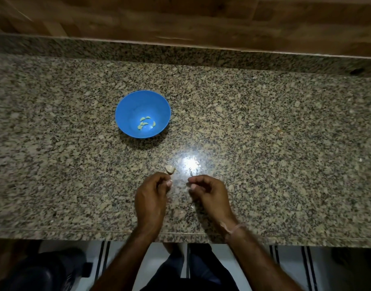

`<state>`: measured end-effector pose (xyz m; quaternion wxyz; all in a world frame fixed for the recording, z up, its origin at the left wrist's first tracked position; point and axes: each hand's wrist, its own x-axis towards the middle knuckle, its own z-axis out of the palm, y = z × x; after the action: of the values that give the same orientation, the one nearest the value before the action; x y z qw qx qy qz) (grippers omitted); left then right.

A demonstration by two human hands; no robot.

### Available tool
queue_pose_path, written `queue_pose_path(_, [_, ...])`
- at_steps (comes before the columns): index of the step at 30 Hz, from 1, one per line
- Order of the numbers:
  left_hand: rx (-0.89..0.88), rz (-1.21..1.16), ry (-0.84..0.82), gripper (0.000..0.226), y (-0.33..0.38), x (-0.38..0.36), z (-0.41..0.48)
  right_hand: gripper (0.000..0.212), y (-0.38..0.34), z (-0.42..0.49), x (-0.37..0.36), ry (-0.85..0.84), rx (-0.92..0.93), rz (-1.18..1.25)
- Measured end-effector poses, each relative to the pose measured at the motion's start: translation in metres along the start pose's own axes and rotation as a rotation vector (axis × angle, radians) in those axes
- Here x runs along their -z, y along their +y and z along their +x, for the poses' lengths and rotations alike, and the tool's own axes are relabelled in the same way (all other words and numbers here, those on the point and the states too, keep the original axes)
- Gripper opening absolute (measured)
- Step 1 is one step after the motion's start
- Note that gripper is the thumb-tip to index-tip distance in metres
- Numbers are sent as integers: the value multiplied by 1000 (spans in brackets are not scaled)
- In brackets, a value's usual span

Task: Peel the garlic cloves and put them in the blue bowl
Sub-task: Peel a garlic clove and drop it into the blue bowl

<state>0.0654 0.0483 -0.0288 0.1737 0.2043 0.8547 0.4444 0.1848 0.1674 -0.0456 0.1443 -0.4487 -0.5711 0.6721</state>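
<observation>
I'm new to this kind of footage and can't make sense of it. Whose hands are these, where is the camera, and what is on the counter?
There is no machine here. The single picture comes from a camera worn on a person's head, looking down at their own two bare hands over a speckled stone counter.

A blue bowl stands on the counter, farther from the person and to the left. In it lie a few small pale peeled cloves.

The left hand pinches a garlic clove at its fingertips. The right hand is curled, and a thin scrap, probably a bit of skin, sticks out from its fingertips; it is too small to be sure. A band circles the right wrist.
</observation>
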Motion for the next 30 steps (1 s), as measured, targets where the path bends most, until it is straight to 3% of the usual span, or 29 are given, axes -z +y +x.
queue_pose_path(2, [5,61,65,19,-18,11,7,25,5,2,4,33,72,-157])
queue_pose_path(7, [-94,140,70,25,-26,26,3,38,5,-4,9,127,194,-282])
queue_pose_path(12, [-252,81,-182,39,8,-16,5,45,-2,-5,19,154,275,-444])
queue_pose_path(16, [-324,275,-285,36,23,-49,18,49,-10,3,18,102,373,-600])
queue_pose_path(21, [-294,408,-240,14,20,-59,19,46,-8,14,23,17,449,-791])
queue_pose_path(30, [-127,405,-97,24,23,-64,-2,26,6,20,41,-126,589,-794])
